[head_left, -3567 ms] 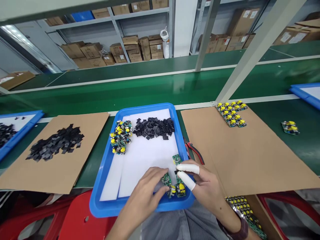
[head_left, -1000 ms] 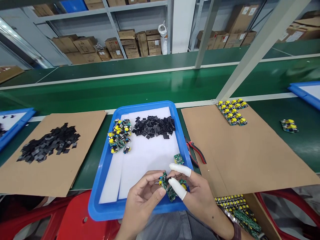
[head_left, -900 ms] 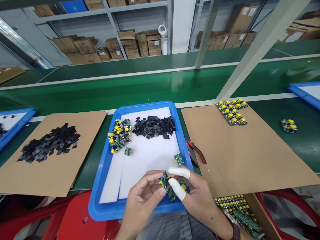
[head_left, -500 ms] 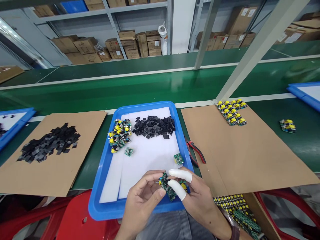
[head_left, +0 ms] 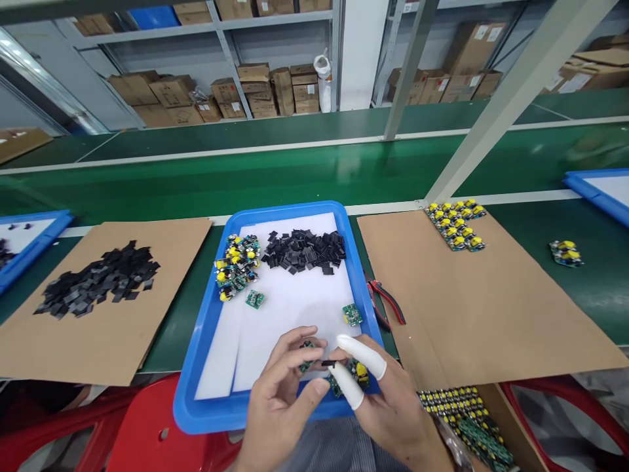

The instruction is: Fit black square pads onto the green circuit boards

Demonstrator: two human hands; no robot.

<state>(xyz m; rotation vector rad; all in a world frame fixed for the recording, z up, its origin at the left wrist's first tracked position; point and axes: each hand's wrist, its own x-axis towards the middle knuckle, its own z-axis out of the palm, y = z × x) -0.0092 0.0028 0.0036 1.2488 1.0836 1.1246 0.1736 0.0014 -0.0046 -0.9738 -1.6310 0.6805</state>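
Above the front of the blue tray (head_left: 185, 393), my left hand (head_left: 287, 387) is closed round a small green circuit board (head_left: 306, 357), partly hidden by the fingers. Two fingers of my right hand (head_left: 381, 383) wear white finger cots and pinch a small flat black piece (head_left: 328, 363) close to that board. Under the right fingers shows another circuit board with a yellow part (head_left: 362, 373); whether the hand grips it I cannot tell. In the tray lie a heap of black pieces (head_left: 304, 250), a cluster of yellow-topped boards (head_left: 238, 265) and two single boards, one left (head_left: 255, 299), one right (head_left: 352, 314).
Red-handled pliers (head_left: 388, 301) lie right of the tray. Cardboard sheets flank it, the left bearing a black heap (head_left: 101, 278), the right boards in rows (head_left: 455, 226). A box of boards (head_left: 472, 419) stands low at the right, a red stool (head_left: 162, 426) at the left.
My hands have drawn slightly apart. The board in my left hand has shifted left and turned, and the black piece between my right fingertips now shows clearly.
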